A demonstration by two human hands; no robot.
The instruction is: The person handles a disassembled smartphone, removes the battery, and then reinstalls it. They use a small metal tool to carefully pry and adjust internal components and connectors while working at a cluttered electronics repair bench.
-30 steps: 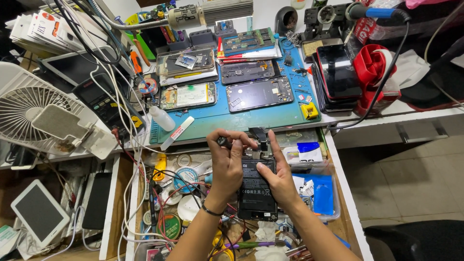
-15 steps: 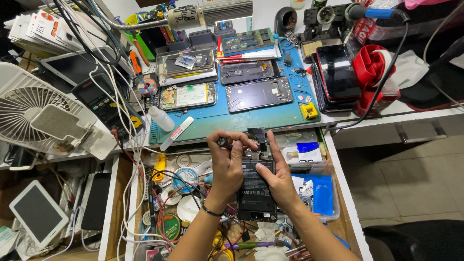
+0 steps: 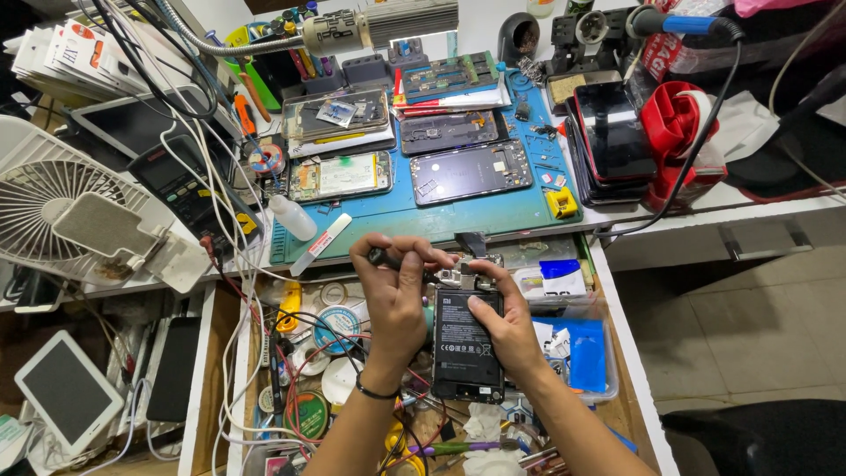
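An opened phone [image 3: 467,348] with its black battery showing lies over a cluttered drawer. My right hand [image 3: 504,319] grips the phone's right side, thumb pressed on the battery's top. My left hand [image 3: 397,286] holds a thin dark screwdriver [image 3: 384,258] whose tip points toward the circuit board [image 3: 465,278] at the phone's upper end. A black band circles my left wrist.
A blue work mat [image 3: 441,211] carries several opened phones and parts. A white fan [image 3: 53,207] stands at left, a tablet [image 3: 66,388] lower left, a stack of phones [image 3: 612,132] and a red holder [image 3: 674,123] at right. Cables and solder reels crowd the drawer.
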